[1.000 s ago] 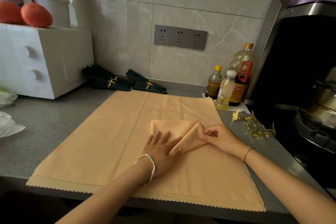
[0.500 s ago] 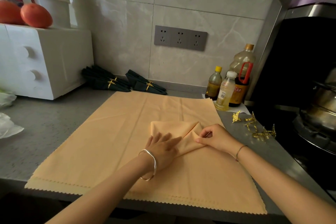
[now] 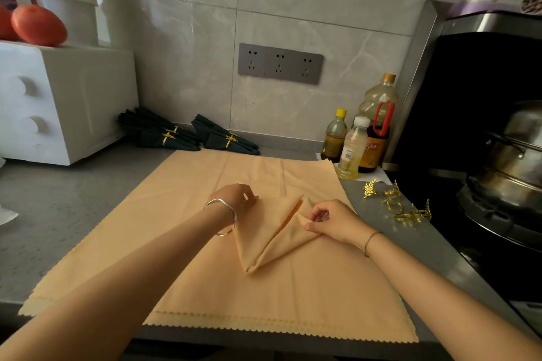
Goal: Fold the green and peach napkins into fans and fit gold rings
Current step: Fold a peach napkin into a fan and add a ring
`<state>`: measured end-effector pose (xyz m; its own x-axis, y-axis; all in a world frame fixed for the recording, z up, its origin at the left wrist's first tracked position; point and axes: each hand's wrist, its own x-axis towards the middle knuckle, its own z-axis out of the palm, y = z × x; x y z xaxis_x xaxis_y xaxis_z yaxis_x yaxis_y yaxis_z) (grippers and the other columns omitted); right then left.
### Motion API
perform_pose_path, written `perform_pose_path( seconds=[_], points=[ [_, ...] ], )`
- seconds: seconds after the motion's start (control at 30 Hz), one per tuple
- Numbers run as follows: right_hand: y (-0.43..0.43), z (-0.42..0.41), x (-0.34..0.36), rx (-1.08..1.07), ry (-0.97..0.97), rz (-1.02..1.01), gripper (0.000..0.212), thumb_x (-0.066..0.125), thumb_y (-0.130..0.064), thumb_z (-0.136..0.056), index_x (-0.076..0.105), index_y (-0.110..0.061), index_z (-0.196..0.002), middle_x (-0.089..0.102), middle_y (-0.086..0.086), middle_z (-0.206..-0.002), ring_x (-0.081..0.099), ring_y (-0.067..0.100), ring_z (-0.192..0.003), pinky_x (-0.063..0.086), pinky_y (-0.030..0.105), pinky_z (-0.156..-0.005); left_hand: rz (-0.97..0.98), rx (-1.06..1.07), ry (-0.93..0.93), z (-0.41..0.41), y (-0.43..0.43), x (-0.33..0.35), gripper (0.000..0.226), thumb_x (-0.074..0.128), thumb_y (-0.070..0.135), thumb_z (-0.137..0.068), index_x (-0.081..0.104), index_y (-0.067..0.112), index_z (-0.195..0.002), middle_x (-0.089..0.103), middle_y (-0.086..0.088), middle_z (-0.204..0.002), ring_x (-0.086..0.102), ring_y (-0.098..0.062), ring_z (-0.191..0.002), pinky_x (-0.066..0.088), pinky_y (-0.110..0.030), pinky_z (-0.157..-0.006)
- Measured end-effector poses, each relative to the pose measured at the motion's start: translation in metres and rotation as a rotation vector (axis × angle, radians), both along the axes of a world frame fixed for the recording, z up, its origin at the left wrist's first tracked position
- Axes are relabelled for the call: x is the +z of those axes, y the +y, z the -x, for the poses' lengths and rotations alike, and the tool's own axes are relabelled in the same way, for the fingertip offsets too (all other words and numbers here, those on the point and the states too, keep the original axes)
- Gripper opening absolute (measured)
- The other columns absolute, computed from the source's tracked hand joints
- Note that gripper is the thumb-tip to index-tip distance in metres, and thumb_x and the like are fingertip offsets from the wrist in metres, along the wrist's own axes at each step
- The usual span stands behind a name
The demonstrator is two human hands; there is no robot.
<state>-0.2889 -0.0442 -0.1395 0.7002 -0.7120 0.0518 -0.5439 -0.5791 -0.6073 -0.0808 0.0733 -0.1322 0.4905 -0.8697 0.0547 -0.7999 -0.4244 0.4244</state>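
From the head camera, a folded peach napkin (image 3: 272,231) lies in the middle of a stack of flat peach napkins (image 3: 205,287) spread over the grey counter (image 3: 73,208). The folded piece forms a long triangle. Its narrow tip points toward the person and its wide end points toward the wall. A fold line runs up its centre, where two flaps meet.

The left hand (image 3: 237,199) sits at the far left corner of the wide end. Its fingers are curled down and pinch the cloth edge there, and a silver bangle (image 3: 225,214) hangs on the wrist. The right hand (image 3: 331,220) is at the right corner of the same napkin, with thumb and forefinger closed tightly on the tip of the right flap and the other fingers tucked in. The napkin therefore spans the gap between the two hands, and its pointed end lies nearer the person than either grip.

Loose gold rings (image 3: 396,202) with leaf shapes lie on the counter just right of the flat stack, beyond the right hand and apart from it. Against the back wall are green napkins (image 3: 227,138), already folded and each banded with a gold ring. They lie in two groups beside a white appliance (image 3: 58,102). Three bottles (image 3: 352,149) stand at the far right corner of the peach stack, and a steel pot (image 3: 510,155) sits on the stove at the right edge
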Motion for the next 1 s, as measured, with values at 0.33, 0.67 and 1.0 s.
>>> perform_pose_path(
  seconds=[0.33, 0.67, 1.0],
  points=[
    [0.001, -0.013, 0.0, -0.114, 0.048, 0.115, 0.022, 0.076, -0.033, -0.072, 0.053, -0.036, -0.071, 0.053, -0.002, -0.102, 0.053, 0.017, -0.096, 0.045, 0.033, -0.089, -0.285, -0.037, 0.02, 0.033, 0.039, 0.023, 0.041, 0.046, 0.042, -0.094, 0.067, 0.007, -0.096, 0.059, -0.002, -0.074, 0.053, -0.018, -0.065, 0.04, -0.023, -0.061],
    [0.007, -0.009, -0.019, -0.256, -0.029, 0.119, 0.028, 0.069, -0.046, -0.077, 0.053, -0.027, -0.091, 0.049, -0.004, -0.102, 0.05, 0.019, -0.106, 0.043, 0.033, -0.091, -0.367, -0.238, 0.037, 0.085, 0.061, 0.034, 0.042, 0.043, 0.047, -0.096, 0.053, 0.017, -0.068, 0.064, 0.004, -0.069, 0.055, -0.007, -0.047, 0.048, -0.023, -0.059],
    [0.012, -0.008, -0.032, -0.286, -0.165, 0.204, 0.03, 0.069, -0.042, -0.079, 0.058, -0.021, -0.098, 0.056, -0.002, -0.104, 0.048, 0.017, -0.105, 0.039, 0.033, -0.091, -0.164, -0.447, -0.307, 0.076, 0.015, -0.019, 0.052, 0.016, 0.035, -0.103, 0.002, 0.024, -0.152, 0.006, 0.005, -0.16, 0.002, -0.019, -0.147, -0.003, -0.036, -0.117]
  ],
)
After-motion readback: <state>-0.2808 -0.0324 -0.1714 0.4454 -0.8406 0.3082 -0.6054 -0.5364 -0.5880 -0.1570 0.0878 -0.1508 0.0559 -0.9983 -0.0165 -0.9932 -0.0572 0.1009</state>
